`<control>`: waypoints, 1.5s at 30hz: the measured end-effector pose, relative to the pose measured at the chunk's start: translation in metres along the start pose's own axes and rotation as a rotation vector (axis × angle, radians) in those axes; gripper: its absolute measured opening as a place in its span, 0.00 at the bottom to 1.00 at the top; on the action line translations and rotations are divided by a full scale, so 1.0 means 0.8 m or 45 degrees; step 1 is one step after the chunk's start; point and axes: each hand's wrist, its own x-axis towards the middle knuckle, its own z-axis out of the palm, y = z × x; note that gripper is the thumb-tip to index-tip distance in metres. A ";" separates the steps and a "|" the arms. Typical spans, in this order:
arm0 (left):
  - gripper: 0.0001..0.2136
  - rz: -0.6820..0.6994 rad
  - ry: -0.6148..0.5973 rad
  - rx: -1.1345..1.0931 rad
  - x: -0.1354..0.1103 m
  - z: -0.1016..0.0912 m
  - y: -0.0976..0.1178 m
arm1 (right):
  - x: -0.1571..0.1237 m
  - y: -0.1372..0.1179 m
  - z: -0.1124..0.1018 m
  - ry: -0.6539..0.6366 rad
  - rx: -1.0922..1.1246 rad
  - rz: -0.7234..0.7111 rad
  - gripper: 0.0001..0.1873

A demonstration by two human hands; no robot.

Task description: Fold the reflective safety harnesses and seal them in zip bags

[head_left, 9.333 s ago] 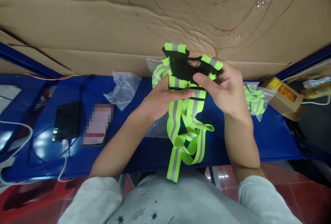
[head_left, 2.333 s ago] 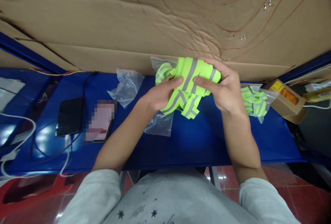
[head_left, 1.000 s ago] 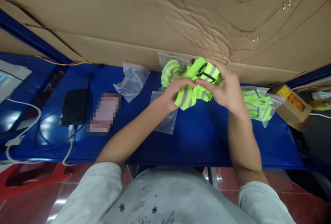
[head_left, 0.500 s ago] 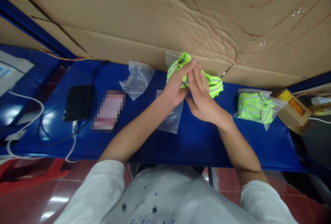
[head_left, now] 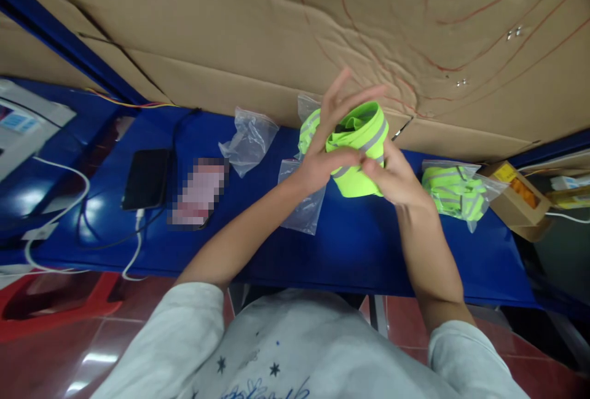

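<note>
A folded neon-yellow reflective vest (head_left: 358, 153) with grey stripes is held up above the blue table (head_left: 350, 245). My left hand (head_left: 329, 141) pinches its left side with the thumb while the other fingers stretch upward. My right hand (head_left: 395, 177) grips its lower right edge. An empty clear bag (head_left: 302, 202) lies flat just below my left wrist. Behind the vest stands another clear bag (head_left: 308, 122) with yellow straps inside.
A packed vest in a bag (head_left: 454, 193) lies to the right, next to a small cardboard box (head_left: 516, 196). A crumpled empty bag (head_left: 249, 141), a black phone (head_left: 146, 177) on a white cable and a blurred card (head_left: 199, 193) lie to the left. Brown cardboard (head_left: 230, 36) lines the back.
The long loose vest has been folded into a compact bundle. In the last half second both hands lifted the bundle off the table and turned it, my left fingers spreading upward.
</note>
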 end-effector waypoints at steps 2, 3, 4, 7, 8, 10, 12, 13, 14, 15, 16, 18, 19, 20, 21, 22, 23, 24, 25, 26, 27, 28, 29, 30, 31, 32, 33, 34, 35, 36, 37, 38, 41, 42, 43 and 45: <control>0.30 0.230 0.017 0.139 0.001 -0.005 0.010 | -0.002 -0.009 0.013 -0.029 0.128 0.066 0.48; 0.29 0.220 0.065 0.183 -0.002 -0.006 0.017 | -0.003 -0.013 0.018 -0.021 0.163 0.091 0.48; 0.26 0.127 0.149 0.239 -0.006 -0.005 0.024 | -0.005 -0.016 0.021 0.003 0.187 0.101 0.47; 0.22 -0.253 0.290 0.522 -0.037 -0.002 0.039 | -0.017 -0.010 0.020 0.123 0.210 0.092 0.41; 0.23 -0.344 0.255 0.647 -0.053 -0.002 0.040 | -0.024 -0.003 0.016 0.175 0.195 0.101 0.39; 0.27 -0.507 0.072 0.916 -0.095 -0.004 0.040 | -0.040 0.018 0.004 0.293 0.127 0.174 0.36; 0.28 -0.680 -0.078 1.222 -0.142 -0.009 0.040 | -0.059 0.043 -0.012 0.411 0.073 0.281 0.35; 0.27 -0.757 -0.257 1.368 -0.164 -0.012 0.043 | -0.069 0.054 -0.020 0.463 0.072 0.327 0.36; 0.24 -0.786 -0.456 1.425 -0.183 -0.016 0.047 | -0.079 0.065 -0.028 0.504 0.076 0.363 0.36; 0.21 -0.765 -0.625 1.437 -0.199 -0.020 0.054 | -0.088 0.073 -0.034 0.538 0.080 0.384 0.36; 0.18 -0.739 -0.721 1.444 -0.209 -0.024 0.061 | -0.096 0.080 -0.038 0.561 0.077 0.389 0.37; 0.16 -0.702 -0.781 1.433 -0.218 -0.027 0.075 | -0.108 0.090 -0.041 0.584 0.057 0.366 0.37; 0.16 -0.689 -0.761 1.439 -0.216 -0.026 0.079 | -0.112 0.093 -0.039 0.585 0.058 0.351 0.37; 0.18 -0.680 -0.732 1.455 -0.212 -0.024 0.079 | -0.115 0.095 -0.037 0.581 0.068 0.342 0.36; 0.24 -0.677 -0.700 1.485 -0.206 -0.019 0.075 | -0.117 0.096 -0.033 0.571 0.085 0.345 0.36; 0.32 -0.688 -0.661 1.531 -0.200 -0.014 0.068 | -0.119 0.098 -0.029 0.556 0.106 0.357 0.36; 0.40 -0.723 -0.620 1.590 -0.193 -0.007 0.059 | -0.120 0.098 -0.025 0.538 0.124 0.373 0.37; 0.47 -0.785 -0.583 1.650 -0.186 0.000 0.049 | -0.122 0.098 -0.022 0.523 0.137 0.386 0.37; 0.51 -0.856 -0.559 1.698 -0.180 0.007 0.039 | -0.123 0.098 -0.020 0.512 0.145 0.395 0.36; 0.53 -0.918 -0.557 1.715 -0.174 0.013 0.030 | -0.124 0.098 -0.019 0.513 0.150 0.400 0.36; 0.52 -0.953 -0.581 1.699 -0.169 0.017 0.024 | -0.125 0.097 -0.020 0.524 0.156 0.403 0.36; 0.50 -0.956 -0.632 1.655 -0.164 0.020 0.022 | -0.126 0.096 -0.021 0.539 0.161 0.404 0.36; 0.46 -0.936 -0.697 1.594 -0.161 0.021 0.022 | -0.127 0.095 -0.023 0.553 0.166 0.405 0.36; 0.42 -0.904 -0.763 1.529 -0.158 0.019 0.024 | -0.127 0.094 -0.025 0.560 0.171 0.406 0.36; 0.40 -0.874 -0.827 1.473 -0.156 0.016 0.029 | -0.127 0.092 -0.027 0.563 0.180 0.409 0.36; 0.40 -0.853 -0.883 1.433 -0.154 0.012 0.034 | -0.127 0.091 -0.029 0.556 0.195 0.417 0.36; 0.41 -0.843 -0.924 1.409 -0.154 0.008 0.038 | -0.127 0.090 -0.029 0.545 0.215 0.432 0.36; 0.42 -0.843 -0.958 1.383 -0.155 0.005 0.042 | -0.126 0.090 -0.029 0.531 0.240 0.451 0.35; 0.45 -0.848 -0.986 1.356 -0.156 0.004 0.044 | -0.126 0.089 -0.028 0.518 0.265 0.471 0.35; 0.49 -0.854 -1.003 1.333 -0.159 0.004 0.044 | -0.125 0.089 -0.027 0.504 0.283 0.486 0.35; 0.52 -0.860 -1.008 1.318 -0.162 0.007 0.042 | -0.125 0.089 -0.024 0.494 0.292 0.496 0.34; 0.56 -0.863 -1.002 1.319 -0.166 0.012 0.039 | -0.125 0.089 -0.022 0.479 0.292 0.503 0.34; 0.58 -0.841 -0.939 1.417 -0.179 0.032 0.027 | -0.124 0.090 -0.015 0.441 0.270 0.516 0.33; 0.57 -0.835 -0.918 1.446 -0.182 0.037 0.024 | -0.124 0.090 -0.014 0.435 0.269 0.522 0.33; 0.55 -0.828 -0.899 1.458 -0.185 0.042 0.022 | -0.124 0.090 -0.014 0.432 0.275 0.530 0.34; 0.52 -0.808 -0.859 1.429 -0.187 0.045 0.023 | -0.124 0.087 -0.017 0.420 0.312 0.560 0.35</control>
